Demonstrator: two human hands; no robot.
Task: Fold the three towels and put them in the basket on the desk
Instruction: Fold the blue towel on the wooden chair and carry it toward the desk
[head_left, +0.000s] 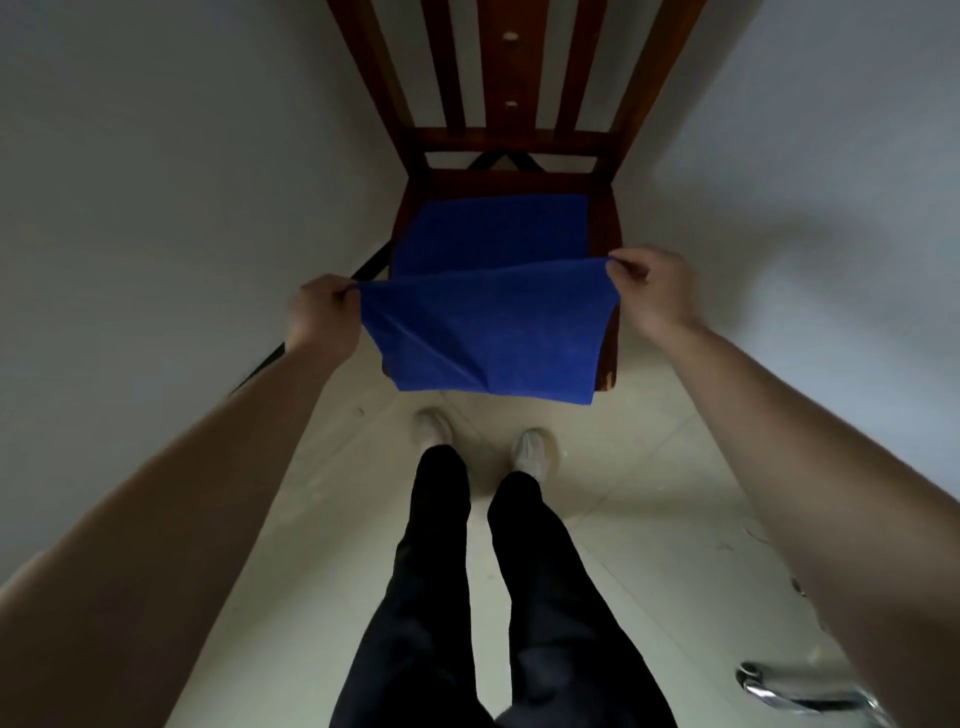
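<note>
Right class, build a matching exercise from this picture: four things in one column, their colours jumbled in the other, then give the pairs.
Things:
1. towel
2. chair
3. trousers
4. shoes

Colours:
A. black
B. off-white
C. blue
D. reddish brown

Pairs: 1-C, 2-D, 3-A, 4-B

Corner of a plain domestic room: slatted wooden chair (511, 78) beyond the fingers (623, 266), bare white walls (156, 156) flanking them, pale tiled floor (649, 493) below.
</note>
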